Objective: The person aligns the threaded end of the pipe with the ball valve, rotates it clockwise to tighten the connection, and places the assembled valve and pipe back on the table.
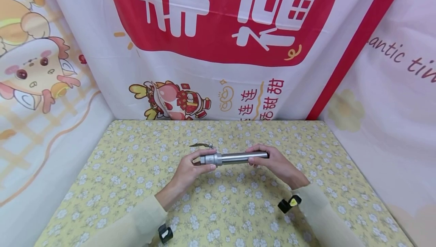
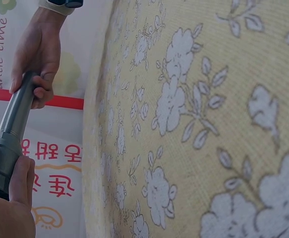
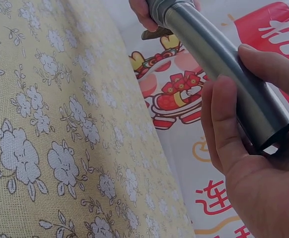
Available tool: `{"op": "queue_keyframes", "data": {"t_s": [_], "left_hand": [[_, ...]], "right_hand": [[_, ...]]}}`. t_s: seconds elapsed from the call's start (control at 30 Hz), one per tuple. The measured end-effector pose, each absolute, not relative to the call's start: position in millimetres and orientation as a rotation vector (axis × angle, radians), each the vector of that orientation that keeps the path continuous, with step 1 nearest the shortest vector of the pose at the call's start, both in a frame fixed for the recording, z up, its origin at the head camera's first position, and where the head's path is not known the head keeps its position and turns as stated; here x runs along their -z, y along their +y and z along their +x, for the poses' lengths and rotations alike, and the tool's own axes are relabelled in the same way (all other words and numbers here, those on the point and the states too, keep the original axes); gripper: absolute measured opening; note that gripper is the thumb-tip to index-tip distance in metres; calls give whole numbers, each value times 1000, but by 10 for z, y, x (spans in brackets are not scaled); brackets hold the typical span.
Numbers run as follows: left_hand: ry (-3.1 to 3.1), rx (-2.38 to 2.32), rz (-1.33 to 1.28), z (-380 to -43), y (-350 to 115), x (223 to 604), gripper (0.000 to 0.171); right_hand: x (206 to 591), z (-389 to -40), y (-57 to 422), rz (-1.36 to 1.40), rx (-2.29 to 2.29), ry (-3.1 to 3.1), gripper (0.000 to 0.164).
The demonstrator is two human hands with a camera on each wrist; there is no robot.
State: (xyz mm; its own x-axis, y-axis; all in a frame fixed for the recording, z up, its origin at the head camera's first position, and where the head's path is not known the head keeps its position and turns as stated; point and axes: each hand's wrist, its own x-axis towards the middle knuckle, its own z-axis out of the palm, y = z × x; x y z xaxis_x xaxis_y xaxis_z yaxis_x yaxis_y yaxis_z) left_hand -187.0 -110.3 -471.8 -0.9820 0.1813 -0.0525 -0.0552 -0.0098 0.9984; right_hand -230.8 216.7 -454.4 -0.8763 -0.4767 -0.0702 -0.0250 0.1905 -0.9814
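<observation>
A smooth silvery metal pipe (image 1: 237,158) is held level above the table, joined at its left end to a grey metal valve fitting (image 1: 211,159). From the fitting's far side sticks out a thin, dark, curved lever (image 1: 201,145). My left hand (image 1: 186,168) grips the fitting between thumb and fingers. Around the pipe's right end curl the thumb and fingers of my right hand (image 1: 276,164). The right wrist view shows that end of the pipe (image 3: 219,64) as hollow. In the left wrist view the fitting (image 2: 5,151) is partly covered by left fingers.
A yellow flowered cloth (image 1: 221,209) covers the table beneath both hands. Behind it hangs a white and red printed curtain (image 1: 218,53), with more printed cloth at the left and right. Small black cameras (image 1: 165,234) sit at the wrists.
</observation>
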Motion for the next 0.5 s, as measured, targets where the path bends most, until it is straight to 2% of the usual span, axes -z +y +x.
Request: {"op": "queue_keyframes", "data": {"t_s": [0.5], "left_hand": [[2075,-2122,126,-1863,-1101,4694,50]], "right_hand": [[4547,-2285,2127,-474,1763,2086,41]]}}
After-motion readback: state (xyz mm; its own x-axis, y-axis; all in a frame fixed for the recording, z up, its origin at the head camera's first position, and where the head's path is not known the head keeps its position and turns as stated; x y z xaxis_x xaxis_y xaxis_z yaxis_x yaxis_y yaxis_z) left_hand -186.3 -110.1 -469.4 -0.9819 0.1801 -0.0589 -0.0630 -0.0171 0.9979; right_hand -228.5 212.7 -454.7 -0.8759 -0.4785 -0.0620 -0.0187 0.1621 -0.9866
